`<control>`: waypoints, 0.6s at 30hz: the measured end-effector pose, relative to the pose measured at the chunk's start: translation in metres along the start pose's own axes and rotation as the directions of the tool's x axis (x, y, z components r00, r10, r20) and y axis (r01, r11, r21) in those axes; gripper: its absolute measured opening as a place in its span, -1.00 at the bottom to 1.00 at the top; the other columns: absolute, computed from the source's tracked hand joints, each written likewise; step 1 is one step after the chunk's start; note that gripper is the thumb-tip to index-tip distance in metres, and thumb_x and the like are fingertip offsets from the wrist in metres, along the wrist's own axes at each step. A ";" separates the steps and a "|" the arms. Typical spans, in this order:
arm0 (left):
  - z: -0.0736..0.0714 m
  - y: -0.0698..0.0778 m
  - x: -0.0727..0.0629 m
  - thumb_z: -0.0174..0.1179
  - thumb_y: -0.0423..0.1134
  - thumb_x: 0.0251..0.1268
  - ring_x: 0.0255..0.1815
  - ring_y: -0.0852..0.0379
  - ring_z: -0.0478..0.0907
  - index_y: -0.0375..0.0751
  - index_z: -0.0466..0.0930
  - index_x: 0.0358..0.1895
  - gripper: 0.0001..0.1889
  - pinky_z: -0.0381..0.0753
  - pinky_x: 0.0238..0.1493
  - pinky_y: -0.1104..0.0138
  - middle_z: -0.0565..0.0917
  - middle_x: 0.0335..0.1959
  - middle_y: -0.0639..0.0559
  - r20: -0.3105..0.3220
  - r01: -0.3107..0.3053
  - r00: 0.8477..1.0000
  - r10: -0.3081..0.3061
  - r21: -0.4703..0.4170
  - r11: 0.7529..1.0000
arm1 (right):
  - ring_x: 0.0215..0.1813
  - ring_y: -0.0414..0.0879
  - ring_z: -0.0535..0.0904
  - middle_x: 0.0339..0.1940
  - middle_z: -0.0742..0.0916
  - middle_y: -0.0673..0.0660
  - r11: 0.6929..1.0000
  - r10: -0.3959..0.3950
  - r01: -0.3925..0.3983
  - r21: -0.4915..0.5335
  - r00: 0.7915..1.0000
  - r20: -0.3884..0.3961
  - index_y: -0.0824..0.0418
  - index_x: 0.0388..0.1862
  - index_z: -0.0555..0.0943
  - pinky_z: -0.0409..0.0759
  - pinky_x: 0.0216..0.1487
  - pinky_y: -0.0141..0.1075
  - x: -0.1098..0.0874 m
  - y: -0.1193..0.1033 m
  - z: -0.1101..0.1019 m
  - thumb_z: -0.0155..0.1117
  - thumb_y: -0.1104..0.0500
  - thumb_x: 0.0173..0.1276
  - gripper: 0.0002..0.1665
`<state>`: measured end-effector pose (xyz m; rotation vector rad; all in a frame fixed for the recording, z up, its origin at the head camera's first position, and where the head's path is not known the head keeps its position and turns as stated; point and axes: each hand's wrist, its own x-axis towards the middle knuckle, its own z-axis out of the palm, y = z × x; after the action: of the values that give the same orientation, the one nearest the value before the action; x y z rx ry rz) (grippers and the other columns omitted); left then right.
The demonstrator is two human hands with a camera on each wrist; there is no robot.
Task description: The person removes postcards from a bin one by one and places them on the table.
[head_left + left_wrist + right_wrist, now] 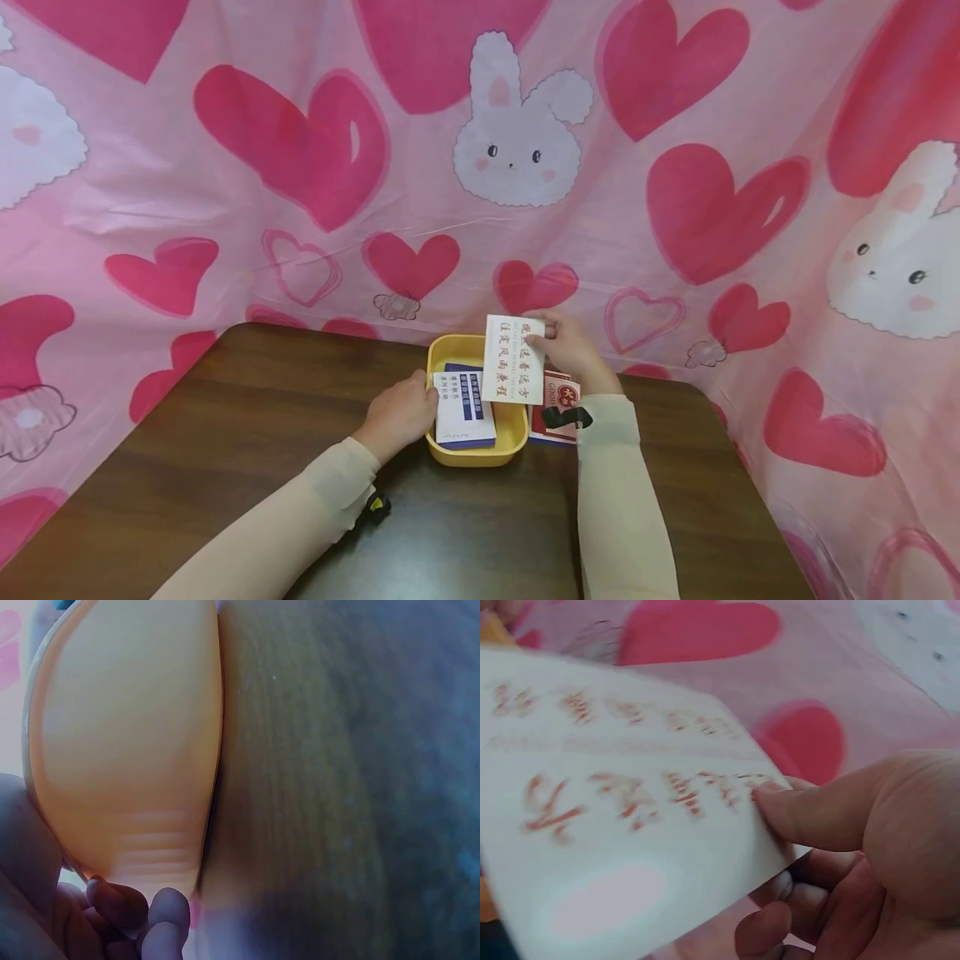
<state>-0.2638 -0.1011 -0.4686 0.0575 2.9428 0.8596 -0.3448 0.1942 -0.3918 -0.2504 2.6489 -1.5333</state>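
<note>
A yellow plastic box (pixel 480 458) stands on the table, its side wall (pixel 127 727) filling much of the left wrist view. My left hand (pixel 401 412) grips the box's left edge, fingers curled at the wall. Inside the box lies a white notebook with a blue printed panel (pixel 459 425), on top of something blue. Above the box's right part, my right hand (pixel 573 350) pinches a white card (pixel 504 358) by its upper right edge, thumb on the printed face. Vertical reddish-brown characters cover the card (pixel 630 765). Whether it is a single sheet or a thin booklet, I cannot tell.
Red-and-white printed booklets (pixel 562 396) lie to the right of the box, partly under my right wrist, with a blue edge below them. The dark wooden table (pixel 247 450) ends at a pink curtain (pixel 315 292) with hearts and rabbits.
</note>
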 end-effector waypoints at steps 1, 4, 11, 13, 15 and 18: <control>0.000 0.000 0.000 -0.01 0.04 0.82 -0.18 -0.09 0.64 -0.30 0.52 0.39 -0.52 0.70 -0.05 -0.01 0.75 -0.02 -0.17 0.000 0.000 1.000 0.000 -0.001 1.000 | -0.09 -0.01 0.86 0.23 0.85 0.41 1.000 -0.003 0.004 0.024 1.000 -0.019 0.16 0.60 0.62 0.88 -0.09 -0.18 -0.001 0.000 -0.005 0.36 0.33 0.67 -0.43; -0.001 0.000 -0.001 0.00 0.04 0.82 -0.18 -0.09 0.64 -0.30 0.52 0.38 -0.53 0.70 -0.05 -0.01 0.75 -0.02 -0.16 0.001 -0.005 1.000 0.005 -0.004 1.000 | -0.10 -0.03 0.84 0.27 0.81 0.45 0.994 0.022 -0.016 0.112 0.998 -0.056 0.12 0.65 0.59 0.89 -0.10 -0.15 -0.006 0.001 -0.017 0.32 0.35 0.69 -0.38; -0.005 0.002 -0.003 0.00 0.02 0.83 -0.18 -0.09 0.63 -0.30 0.52 0.39 -0.54 0.68 -0.07 0.01 0.74 -0.03 -0.15 0.008 0.005 1.000 -0.005 -0.019 1.000 | -0.03 -0.07 0.76 0.30 0.70 0.45 0.996 0.077 -0.074 0.046 0.995 -0.058 0.19 0.71 0.51 0.81 -0.03 -0.29 -0.018 0.022 -0.050 0.22 0.35 0.72 -0.37; -0.004 0.002 -0.003 0.00 0.02 0.83 -0.18 -0.08 0.63 -0.30 0.52 0.39 -0.54 0.68 -0.06 0.01 0.74 -0.02 -0.15 0.013 0.006 1.000 -0.006 -0.019 1.000 | 0.07 -0.01 0.73 0.35 0.66 0.44 0.996 0.091 -0.092 -0.004 0.993 -0.069 0.18 0.72 0.49 0.75 0.09 -0.25 -0.021 0.032 -0.059 0.20 0.33 0.73 -0.36; -0.004 0.002 -0.003 -0.01 0.02 0.83 -0.17 -0.08 0.63 -0.30 0.52 0.39 -0.53 0.68 -0.07 0.01 0.74 -0.02 -0.15 0.015 0.004 1.000 -0.004 -0.017 1.000 | 0.26 0.10 0.67 0.46 0.62 0.43 0.992 0.118 -0.120 -0.025 0.991 -0.070 0.18 0.74 0.47 0.67 0.31 -0.12 -0.023 0.041 -0.066 0.16 0.33 0.74 -0.35; -0.003 0.002 -0.003 0.00 0.03 0.83 -0.18 -0.09 0.63 -0.29 0.51 0.40 -0.53 0.68 -0.07 0.02 0.74 -0.03 -0.15 0.013 0.009 1.000 -0.009 -0.011 1.000 | 0.48 0.24 0.54 0.59 0.57 0.44 0.987 0.154 -0.157 -0.037 0.986 -0.070 0.23 0.74 0.45 0.49 0.60 0.14 -0.025 0.052 -0.074 0.13 0.34 0.72 -0.34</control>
<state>-0.2612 -0.1009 -0.4646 0.0490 2.9239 0.8705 -0.3359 0.2869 -0.4006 0.0063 2.6801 -1.4639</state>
